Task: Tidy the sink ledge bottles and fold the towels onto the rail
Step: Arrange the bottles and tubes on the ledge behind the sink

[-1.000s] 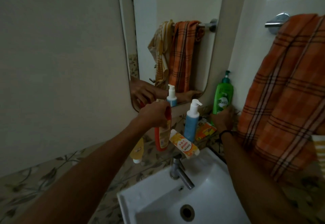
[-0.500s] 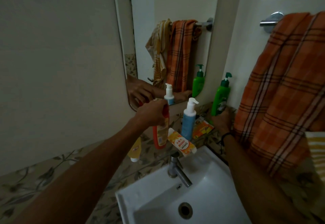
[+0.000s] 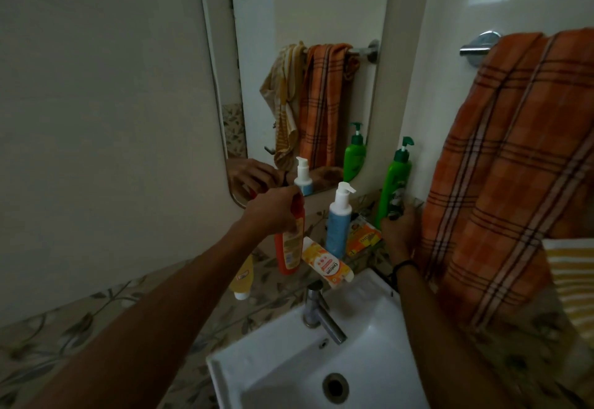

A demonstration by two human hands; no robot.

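1. Red plastic first: the red bottle (image 3: 289, 248) stands upright on the leaf-patterned ledge (image 3: 96, 318), just behind the tap (image 3: 321, 315). The left hand (image 3: 273, 212) is curled over its top and neck, gripping it.
2. The green pump bottle (image 3: 394, 180) stands at the right end of the ledge, close to the corner of the wall. The right hand (image 3: 398, 228) wraps its fingers round the lower part of it. A black band (image 3: 403, 266) sits on that wrist.
3. Between the two held bottles, a blue bottle (image 3: 337, 225) with a white pump stands upright; neither hand touches it.
4. An orange-and-white box (image 3: 328, 264) lies on its side in front of the red and blue bottles, one end reaching the rim of the sink (image 3: 231, 370).
5. An orange packet (image 3: 364, 237) lies flat between the blue bottle and the right hand.
6. A yellow tube (image 3: 242, 281) lies left of the red bottle, partly hidden under the left forearm.
7. An orange checked towel (image 3: 514, 167) hangs from the metal rail (image 3: 475, 50) on the right wall. A yellow striped towel (image 3: 572, 280) shows at the right edge, low beside it; how it hangs cannot be told.
8. The mirror (image 3: 321, 6) above the ledge reflects both towels, the bottles and a hand.
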